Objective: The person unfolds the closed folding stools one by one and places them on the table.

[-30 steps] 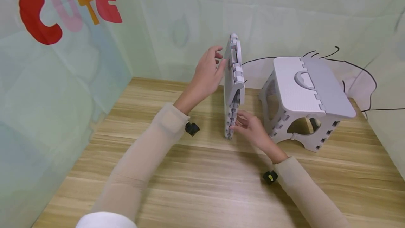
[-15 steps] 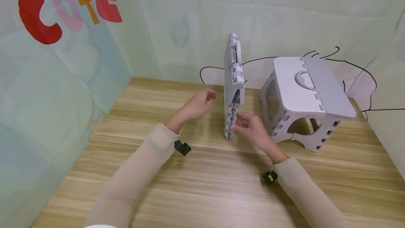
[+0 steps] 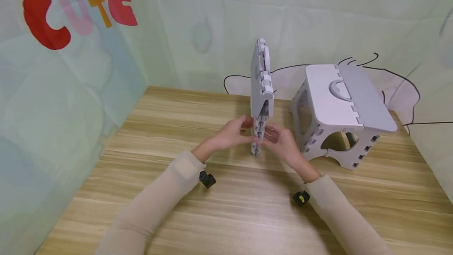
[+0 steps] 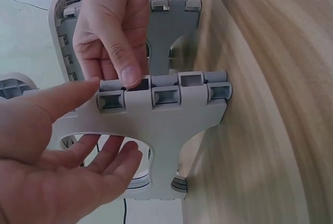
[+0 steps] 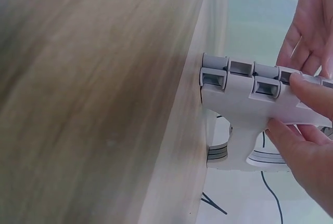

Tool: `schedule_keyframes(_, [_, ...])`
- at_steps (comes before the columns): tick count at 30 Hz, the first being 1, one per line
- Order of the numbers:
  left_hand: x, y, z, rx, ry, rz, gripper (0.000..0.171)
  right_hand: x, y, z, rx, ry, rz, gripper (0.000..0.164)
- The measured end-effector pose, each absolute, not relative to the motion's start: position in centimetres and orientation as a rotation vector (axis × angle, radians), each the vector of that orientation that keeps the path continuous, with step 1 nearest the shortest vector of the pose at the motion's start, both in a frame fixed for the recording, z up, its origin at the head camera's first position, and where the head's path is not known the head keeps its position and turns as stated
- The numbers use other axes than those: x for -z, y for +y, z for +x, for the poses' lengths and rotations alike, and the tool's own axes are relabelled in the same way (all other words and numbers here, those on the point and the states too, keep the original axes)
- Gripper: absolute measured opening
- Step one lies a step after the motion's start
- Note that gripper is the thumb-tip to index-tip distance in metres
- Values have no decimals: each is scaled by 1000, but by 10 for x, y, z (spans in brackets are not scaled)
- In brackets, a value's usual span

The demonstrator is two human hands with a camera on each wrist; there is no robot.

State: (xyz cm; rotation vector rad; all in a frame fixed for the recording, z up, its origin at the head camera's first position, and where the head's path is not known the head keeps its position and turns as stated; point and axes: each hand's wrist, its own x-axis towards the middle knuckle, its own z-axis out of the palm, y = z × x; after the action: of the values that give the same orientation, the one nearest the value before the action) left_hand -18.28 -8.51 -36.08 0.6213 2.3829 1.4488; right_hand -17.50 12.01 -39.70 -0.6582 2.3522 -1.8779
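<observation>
A grey-and-white folding step stool [image 3: 260, 85], folded flat, stands upright on its edge on the wooden table. My left hand [image 3: 230, 133] is at its lower left side; the thumb touches the hinged leg edge and the curved fingers reach the cutout in the leg panel [image 4: 161, 115]. From the other side my right hand [image 3: 284, 146] holds the same leg part, its thumb on the hinged edge and its fingers at the cutout, as the right wrist view shows. Both thumbs are close together. The far side of the folded stool is hidden.
A second folding step stool [image 3: 336, 97], unfolded on its legs, stands close by on the right. Behind the wooden table [image 3: 226, 200] hangs a pale printed cloth [image 3: 198, 19] with coloured letters on the left. Black wrist cameras sit on both sleeves.
My left hand has come down from beside the top of the folded stool and moved right onto its lower leg part. The right hand and both stools have stayed in place.
</observation>
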Motion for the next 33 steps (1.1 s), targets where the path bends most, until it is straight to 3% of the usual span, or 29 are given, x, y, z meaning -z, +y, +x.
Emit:
schedule_keyframes(13, [375, -79, -178, -1607, 2421, 578, 48, 398, 120, -176, 1888, 2339, -677, 54])
schedule_keyframes(33, [378, -77, -176, -1607, 2400, 711, 42, 396, 124, -180, 1862, 2305, -726, 49])
